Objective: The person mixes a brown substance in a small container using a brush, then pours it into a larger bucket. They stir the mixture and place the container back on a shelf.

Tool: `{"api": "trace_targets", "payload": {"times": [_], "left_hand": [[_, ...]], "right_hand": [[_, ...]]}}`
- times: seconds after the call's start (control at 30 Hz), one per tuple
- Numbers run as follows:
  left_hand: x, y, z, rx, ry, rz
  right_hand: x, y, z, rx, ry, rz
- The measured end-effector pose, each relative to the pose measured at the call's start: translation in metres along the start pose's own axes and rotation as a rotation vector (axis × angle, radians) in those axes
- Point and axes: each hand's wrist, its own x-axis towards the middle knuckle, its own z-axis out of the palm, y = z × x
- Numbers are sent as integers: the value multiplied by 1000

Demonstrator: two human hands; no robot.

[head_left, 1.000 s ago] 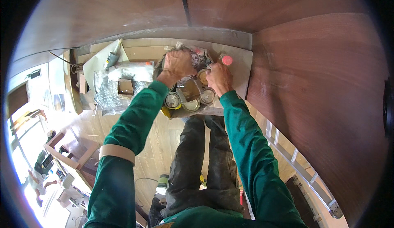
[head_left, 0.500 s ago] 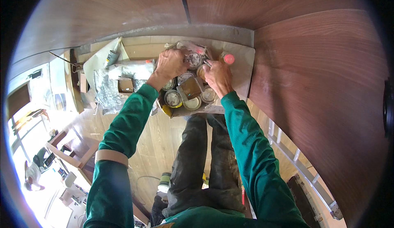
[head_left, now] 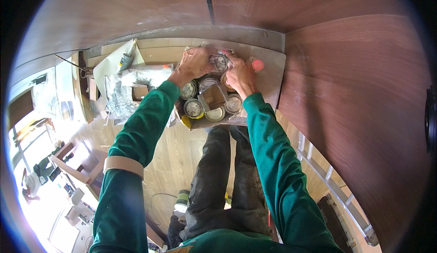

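Observation:
A round tin (head_left: 219, 62) with a smeared, whitish lid stands at the far end of an open cardboard box (head_left: 205, 125) full of similar tins. My left hand (head_left: 195, 63) is closed against the left side of this tin, fingers curled around it. On the other side, my right hand (head_left: 241, 75) is closed on a slim greyish tool (head_left: 230, 61) whose tip is at the tin's rim; its exact kind is too small to make out. Several lidded tins, among them a yellow-sided one (head_left: 193, 109), sit nearer me. A small square open box (head_left: 212, 97) rests on top of them.
A bottle with a red-pink cap (head_left: 257, 65) stands right of the box. At left are a whitish, smeared plastic-like sheet (head_left: 116, 98) and a grey tube (head_left: 125, 61). Brown wood panels (head_left: 346, 80) rise behind and at right. A metal ladder (head_left: 330, 180) lies at lower right.
My right hand has moved slightly up and left, bringing the slim tool to the tin's rim. My left hand has shifted a little farther away, still at the tin's side.

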Motion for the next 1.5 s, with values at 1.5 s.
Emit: {"api": "trace_targets", "payload": {"times": [1.5], "left_hand": [[-39,22,20,-106,262,-127]], "right_hand": [[19,-7,-31,-32,-317,124]]}}
